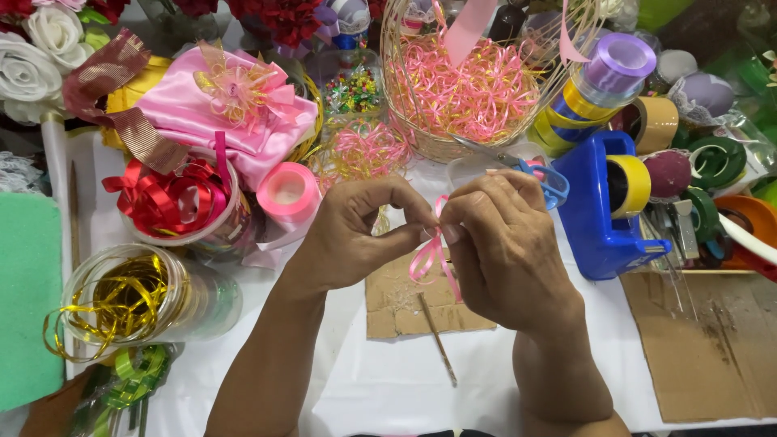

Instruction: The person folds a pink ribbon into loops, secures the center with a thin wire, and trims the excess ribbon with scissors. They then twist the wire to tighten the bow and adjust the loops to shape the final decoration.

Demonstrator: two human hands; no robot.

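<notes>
Nearest the person, a thin wooden stick (437, 338) lies just below the cardboard square (405, 311), which shields the white table (388, 388). Above that square the left hand (356, 235) and right hand (506, 247) meet fingertip to fingertip, both pinching a thin pink ribbon (429, 259) whose loops hang down, held taut for shaping. Right of the square stands a blue tape dispenser (603, 210); beyond it, a wicker basket (421, 133) holds pink shreds
</notes>
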